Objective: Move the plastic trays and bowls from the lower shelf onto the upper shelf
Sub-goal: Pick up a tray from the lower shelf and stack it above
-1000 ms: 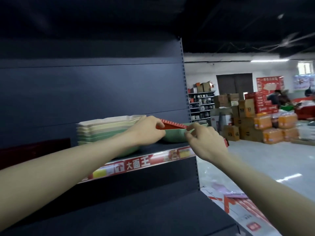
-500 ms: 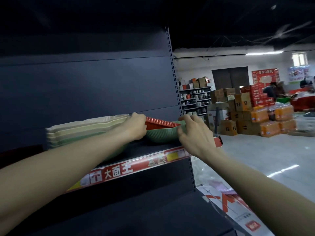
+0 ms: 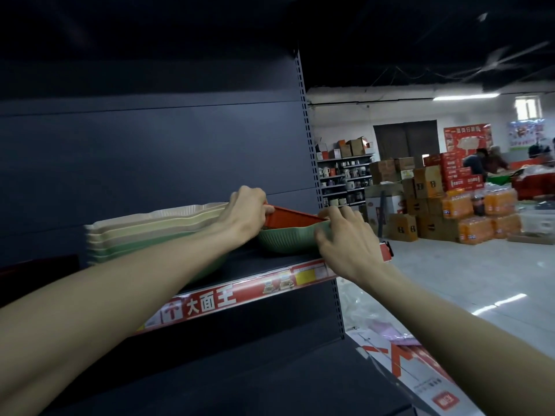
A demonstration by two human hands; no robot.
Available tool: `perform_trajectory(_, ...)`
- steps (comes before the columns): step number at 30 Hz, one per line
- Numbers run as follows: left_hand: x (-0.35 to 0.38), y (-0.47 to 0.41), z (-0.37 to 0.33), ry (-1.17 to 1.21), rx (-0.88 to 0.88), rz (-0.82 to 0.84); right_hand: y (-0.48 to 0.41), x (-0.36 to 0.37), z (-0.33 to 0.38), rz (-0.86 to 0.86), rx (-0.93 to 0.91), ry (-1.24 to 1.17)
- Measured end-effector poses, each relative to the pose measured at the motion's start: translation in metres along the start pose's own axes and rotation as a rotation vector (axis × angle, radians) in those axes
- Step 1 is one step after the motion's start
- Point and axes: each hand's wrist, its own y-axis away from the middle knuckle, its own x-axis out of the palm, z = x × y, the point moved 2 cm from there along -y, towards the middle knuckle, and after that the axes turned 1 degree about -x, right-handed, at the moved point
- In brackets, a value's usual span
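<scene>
A red plastic tray (image 3: pixel 289 218) lies tilted inside a green ribbed bowl (image 3: pixel 285 240) on the upper shelf (image 3: pixel 270 267), near its right end. My left hand (image 3: pixel 246 213) grips the tray's left end. My right hand (image 3: pixel 345 238) holds the bowl's right rim where the tray's right corner rests. To the left stands a stack of cream and pale green scalloped trays (image 3: pixel 156 228), partly hidden behind my left forearm. The lower shelf (image 3: pixel 270 382) shows only a dark surface.
The dark back panel and a slotted upright (image 3: pixel 306 130) close the shelf's right end. A red price strip (image 3: pixel 228 298) runs along the upper shelf's front edge. Beyond lie a shiny floor, stacked cardboard boxes (image 3: pixel 426 187) and orange drink packs (image 3: pixel 480 214). Flat packaging (image 3: pixel 420 373) lies by the shelf base.
The red tray has sunk lower into the green bowl. My right hand has moved from the tray's edge to the bowl's right rim. My view has shifted slightly.
</scene>
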Motion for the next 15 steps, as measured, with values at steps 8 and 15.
perform_trajectory(8, -0.022, 0.001, 0.016, 0.109, 0.040, -0.132, -0.006, -0.021, 0.000, -0.043, 0.043, -0.059)
perform_trajectory(15, -0.049, 0.012, 0.014, 0.173, 0.139, -0.252, -0.014, -0.036, 0.011, -0.107, 0.059, -0.173)
